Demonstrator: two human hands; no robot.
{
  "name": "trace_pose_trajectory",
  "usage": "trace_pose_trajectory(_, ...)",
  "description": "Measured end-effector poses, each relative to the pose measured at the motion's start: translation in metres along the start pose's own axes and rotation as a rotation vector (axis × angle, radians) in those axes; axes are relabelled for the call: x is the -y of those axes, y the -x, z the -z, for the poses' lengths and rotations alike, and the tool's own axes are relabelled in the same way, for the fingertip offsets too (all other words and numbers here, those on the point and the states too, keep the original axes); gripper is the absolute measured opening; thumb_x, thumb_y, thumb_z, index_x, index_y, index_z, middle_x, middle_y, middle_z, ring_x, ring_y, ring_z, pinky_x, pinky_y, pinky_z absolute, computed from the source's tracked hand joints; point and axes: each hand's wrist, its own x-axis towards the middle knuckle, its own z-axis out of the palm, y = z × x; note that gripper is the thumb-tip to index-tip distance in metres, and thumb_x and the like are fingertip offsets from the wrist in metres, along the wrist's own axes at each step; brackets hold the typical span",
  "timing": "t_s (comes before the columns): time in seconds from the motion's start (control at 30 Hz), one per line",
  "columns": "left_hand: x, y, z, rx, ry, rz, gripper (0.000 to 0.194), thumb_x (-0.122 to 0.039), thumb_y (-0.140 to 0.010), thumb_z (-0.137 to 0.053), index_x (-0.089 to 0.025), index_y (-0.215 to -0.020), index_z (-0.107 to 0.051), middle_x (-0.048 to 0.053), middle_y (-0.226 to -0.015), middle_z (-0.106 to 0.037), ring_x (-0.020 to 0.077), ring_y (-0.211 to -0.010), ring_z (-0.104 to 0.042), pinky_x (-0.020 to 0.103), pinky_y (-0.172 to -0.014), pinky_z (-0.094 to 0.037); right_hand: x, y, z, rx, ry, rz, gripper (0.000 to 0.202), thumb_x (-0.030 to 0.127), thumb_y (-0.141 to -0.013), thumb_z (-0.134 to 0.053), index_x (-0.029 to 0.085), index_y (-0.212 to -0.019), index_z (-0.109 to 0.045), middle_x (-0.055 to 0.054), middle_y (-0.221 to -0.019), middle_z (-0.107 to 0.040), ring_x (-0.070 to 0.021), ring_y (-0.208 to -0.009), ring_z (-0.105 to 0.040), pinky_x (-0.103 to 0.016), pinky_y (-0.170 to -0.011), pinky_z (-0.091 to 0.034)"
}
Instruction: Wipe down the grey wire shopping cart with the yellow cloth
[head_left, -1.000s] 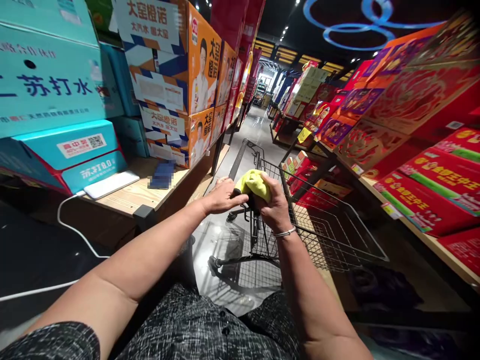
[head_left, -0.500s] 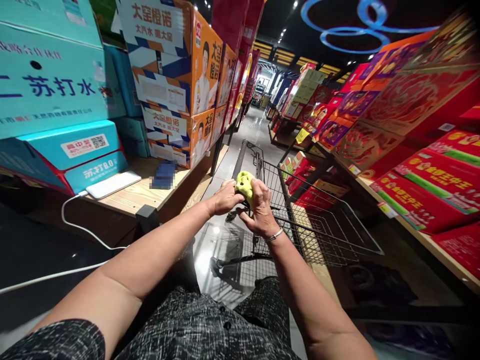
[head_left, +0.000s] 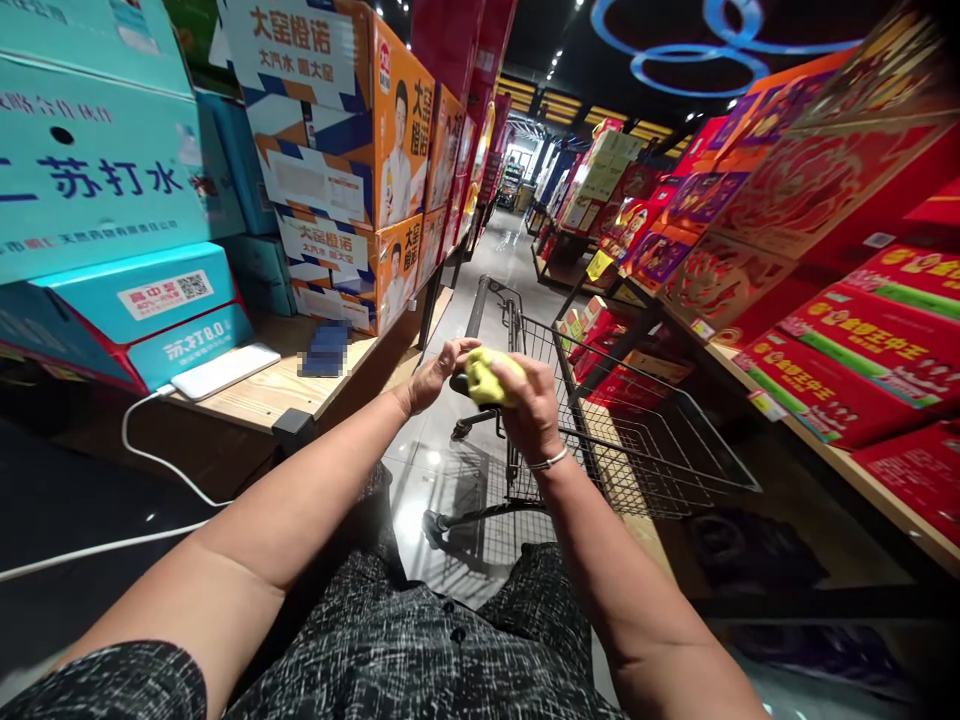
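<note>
My right hand is closed on a crumpled yellow cloth, pressing it against the near end of a black shopping cart's handle. My left hand is at the same end, left of the cloth, with its fingers curled on the handle; part of the grip is hidden. The dark wire shopping cart stands in front of me, its basket reaching off to the right. A thin bracelet circles my right wrist.
On the left, a wooden shelf bears turquoise cartons, orange drink cartons and a white power bank with a cable. Red gift boxes fill the right shelf. A tiled aisle runs ahead between the shelves.
The right hand now lies over the cloth, which is bunched further under its fingers. My left hand has drawn slightly left and up, away from the cloth. The cart has barely shifted.
</note>
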Motion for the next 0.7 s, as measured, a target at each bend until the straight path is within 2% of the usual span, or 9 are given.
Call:
trace_pose_trajectory(0.13,-0.009,-0.001,0.0,0.088,-0.012,0.166,0.106,-0.099,-0.074,-0.021,-0.015,-0.129,-0.058,0.017,-0.135,-0.063,0.0326,-0.127,-0.058,0.045,-0.104,-0.048,0.013,0.014,-0.012,0.211,0.289,0.191,0.053,0.017,-0.092,-0.062,0.052,-0.131,-0.058,0.002,-0.129,-0.061,-0.025,-0.124,-0.045,-0.048,-0.104,-0.042)
trace_pose_trajectory(0.27,-0.018,-0.001,-0.001,0.077,-0.172,0.107,0.109,-0.099,-0.073,-0.017,-0.012,-0.119,-0.065,0.017,-0.13,-0.067,0.0312,-0.126,-0.059,0.045,-0.111,-0.041,-0.008,0.039,-0.006,0.323,0.389,0.162,0.054,0.017,-0.09,-0.064,0.053,-0.13,-0.059,0.001,-0.13,-0.059,-0.025,-0.121,-0.045,-0.047,-0.102,-0.041)
trace_pose_trajectory(0.37,-0.017,-0.003,-0.001,0.073,-0.242,0.065,0.102,-0.094,-0.081,-0.022,-0.01,-0.119,-0.064,0.018,-0.121,-0.07,0.029,-0.119,-0.064,0.045,-0.109,-0.044,-0.036,0.069,0.018,0.307,0.461,0.18,0.049,0.015,-0.088,-0.064,0.047,-0.126,-0.064,-0.001,-0.128,-0.06,-0.0251,-0.117,-0.045,-0.046,-0.1,-0.042)
trace_pose_trajectory(0.43,-0.014,-0.005,-0.001,0.074,-0.318,0.044,0.089,-0.086,-0.088,-0.03,-0.011,-0.122,-0.063,0.017,-0.121,-0.071,0.0269,-0.118,-0.065,0.042,-0.107,-0.045,-0.052,0.089,0.035,0.302,0.493,0.219,0.048,0.01,-0.087,-0.061,0.043,-0.122,-0.066,-0.001,-0.125,-0.06,-0.024,-0.114,-0.045,-0.044,-0.096,-0.044)
trace_pose_trajectory(0.53,-0.012,-0.005,-0.001,0.101,-0.568,-0.013,0.067,-0.072,-0.093,-0.047,-0.016,-0.126,-0.062,0.012,-0.124,-0.069,0.025,-0.119,-0.062,0.04,-0.107,-0.044,-0.063,0.109,0.049,0.333,0.498,0.246,0.047,0.006,-0.087,-0.056,0.039,-0.119,-0.068,0.0,-0.123,-0.06,-0.0221,-0.111,-0.045,-0.042,-0.091,-0.044)
trace_pose_trajectory(0.6,-0.012,-0.004,-0.002,0.107,-0.718,-0.059,0.06,-0.065,-0.095,-0.049,-0.016,-0.127,-0.063,0.012,-0.127,-0.067,0.0259,-0.121,-0.06,0.042,-0.108,-0.042,-0.06,0.109,0.046,0.336,0.488,0.214,0.047,0.006,-0.087,-0.057,0.038,-0.12,-0.068,-0.001,-0.123,-0.06,-0.0225,-0.111,-0.045,-0.041,-0.091,-0.043)
trace_pose_trajectory(0.7,-0.014,-0.004,-0.003,0.108,-0.732,-0.077,0.066,-0.065,-0.101,-0.031,-0.015,-0.129,-0.063,0.013,-0.129,-0.067,0.0265,-0.124,-0.058,0.044,-0.113,-0.037,-0.043,0.087,0.027,0.266,0.435,0.141,0.049,0.009,-0.087,-0.061,0.04,-0.124,-0.067,-0.003,-0.123,-0.061,-0.0241,-0.113,-0.045,-0.043,-0.095,-0.042)
